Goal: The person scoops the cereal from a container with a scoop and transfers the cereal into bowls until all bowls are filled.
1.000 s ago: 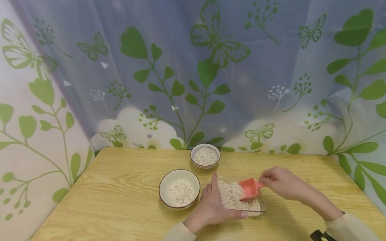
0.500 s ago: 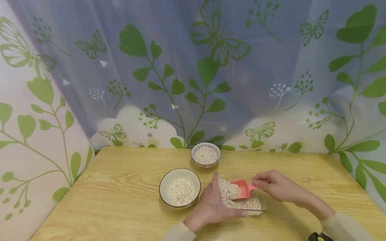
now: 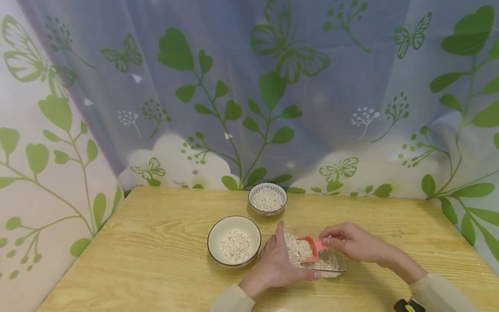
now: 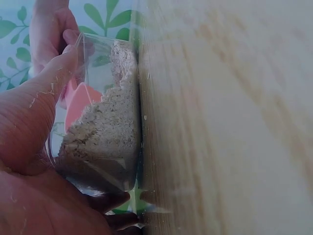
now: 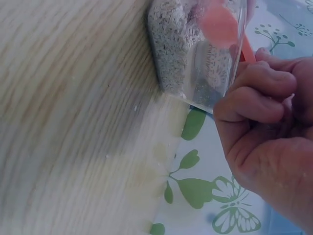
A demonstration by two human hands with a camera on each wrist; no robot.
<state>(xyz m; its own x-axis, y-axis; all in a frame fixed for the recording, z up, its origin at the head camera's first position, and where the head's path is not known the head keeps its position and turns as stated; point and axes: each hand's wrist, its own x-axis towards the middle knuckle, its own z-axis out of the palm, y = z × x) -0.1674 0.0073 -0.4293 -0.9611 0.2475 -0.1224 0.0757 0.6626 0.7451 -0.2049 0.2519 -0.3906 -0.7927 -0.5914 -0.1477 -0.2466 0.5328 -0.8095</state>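
A clear rectangular container point(image 3: 336, 274) of oat flakes point(image 3: 294, 249) stands on the table in the head view. My left hand point(image 3: 276, 264) rests against its left end and near side, thumb stretched along the near side and fingers extended. At the container's right end, my right hand point(image 3: 352, 242) pinches the handle of a pink scoop point(image 3: 309, 248). The scoop's mouth faces left, and flakes fill it. Through the clear wall, the left wrist view shows the scoop point(image 4: 80, 104) over heaped flakes. Curled right fingers point(image 5: 254, 93) grip its handle in the right wrist view.
Left of the container stands a cream bowl point(image 3: 215, 236) with a dark rim, oat flakes at its bottom. A smaller patterned bowl point(image 3: 267, 212) of flakes sits behind. Bare wooden table point(image 3: 156, 255) extends to the left. A leaf-printed curtain point(image 3: 218, 86) hangs behind.
The right hand has pushed the scoop leftward through the flakes, and the scoop has filled. My left hand keeps its place on the container. The head view shifts slightly.
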